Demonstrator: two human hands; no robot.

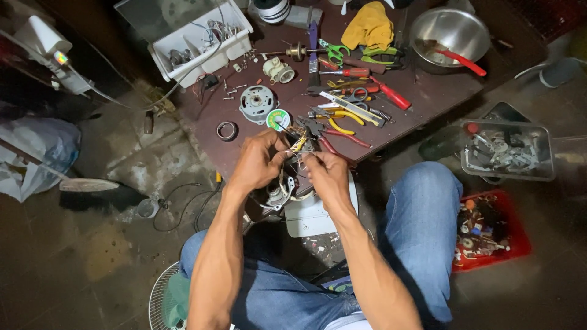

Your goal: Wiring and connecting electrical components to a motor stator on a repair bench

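From the head camera, the person sits low at a dark brown wooden table [428,98], knees in blue jeans on either side. Both hands meet at the table's near edge. The left hand [257,162] and the right hand [327,174] are close together, fingertips pinched on thin pale wires [298,160] rising from a round grey metal motor with copper windings [281,192], which sits just below the hands, at the table's near edge. Whether the left palm also steadies the motor I cannot tell.

At 12 o'clock from the hands lies a small round green-labelled spool of solder [278,119], and beside it at 11 o'clock a round grey motor end plate [257,102]. At 1 o'clock a heap of pliers with red and yellow handles [342,125] is spread out. Further off at 11 o'clock stands a white rectangular plastic tray of small parts [202,40]. At 1 o'clock, far back, a yellow cloth [369,25] is bunched next to a shiny steel bowl [449,33]. At 3 o'clock on the floor rest a clear plastic tub of metal bits [507,150] and, nearer, a red plastic basket of screws and oddments [489,232].
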